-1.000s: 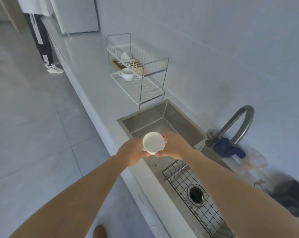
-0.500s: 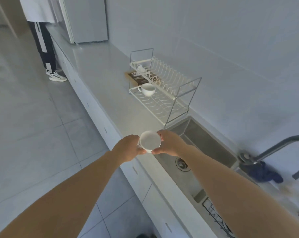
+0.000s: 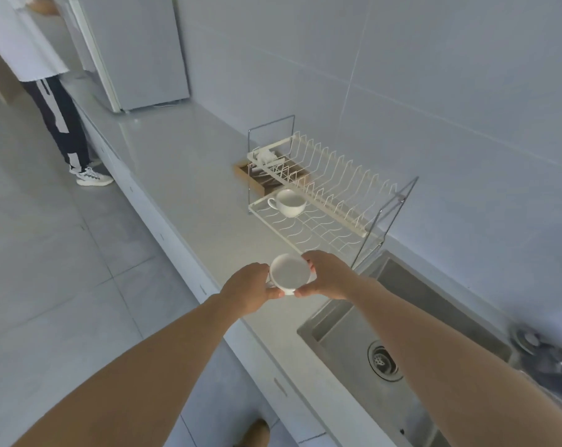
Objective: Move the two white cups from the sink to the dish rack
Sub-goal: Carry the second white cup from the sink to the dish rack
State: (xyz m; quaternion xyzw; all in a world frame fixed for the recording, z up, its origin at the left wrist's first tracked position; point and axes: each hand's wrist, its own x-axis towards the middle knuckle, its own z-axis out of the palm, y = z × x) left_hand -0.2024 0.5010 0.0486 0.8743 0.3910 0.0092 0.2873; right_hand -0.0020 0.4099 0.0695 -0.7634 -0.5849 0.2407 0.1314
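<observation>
I hold a white cup between both hands over the counter, just left of the sink. My left hand grips its left side and my right hand its right side. The cup's mouth faces up. A second white cup with a handle stands on the lower shelf of the two-tier white wire dish rack, which stands on the counter beyond my hands. The sink basin near its drain holds no cup that I can see.
A person stands at the far end of the counter beside a white appliance. A small wooden tray lies behind the rack. A dark blue cloth lies at the right edge by the tap base.
Both hands have carried the cup from above the sink leftward over the counter, nearer the dish rack. The view has swung left; the faucet and sink grid have left the frame.
</observation>
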